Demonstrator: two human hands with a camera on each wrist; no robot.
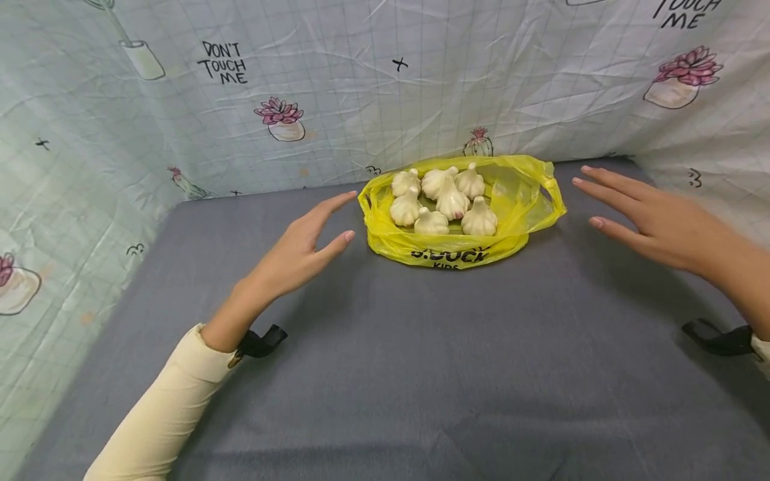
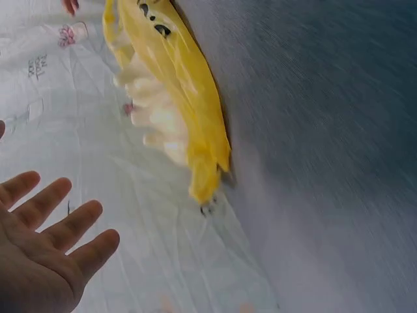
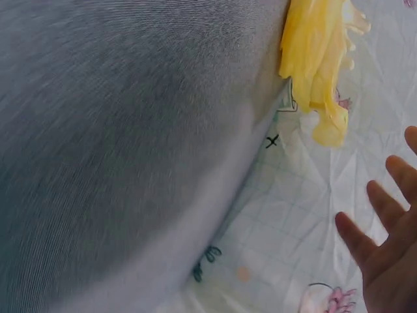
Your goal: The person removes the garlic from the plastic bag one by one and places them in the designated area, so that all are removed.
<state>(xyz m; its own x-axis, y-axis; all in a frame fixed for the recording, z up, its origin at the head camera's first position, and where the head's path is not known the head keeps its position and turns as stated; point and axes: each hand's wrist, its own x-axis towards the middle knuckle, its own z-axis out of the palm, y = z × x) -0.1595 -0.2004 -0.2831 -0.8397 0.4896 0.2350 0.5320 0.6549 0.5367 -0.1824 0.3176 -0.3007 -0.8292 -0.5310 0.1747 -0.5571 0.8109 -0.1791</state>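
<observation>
Presently, garlic bulbs (image 1: 451, 203) are sitting inside the yellow bag (image 1: 391, 243); my left hand (image 1: 297, 247) is hovering near the bag's left end, my right hand (image 1: 662, 217) near its right, fingers extending uncurled on both.

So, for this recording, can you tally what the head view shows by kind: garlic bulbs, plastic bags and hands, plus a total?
Visible garlic bulbs: 7
Yellow plastic bag: 1
Hands: 2 (left hand, right hand)
Total: 10
</observation>
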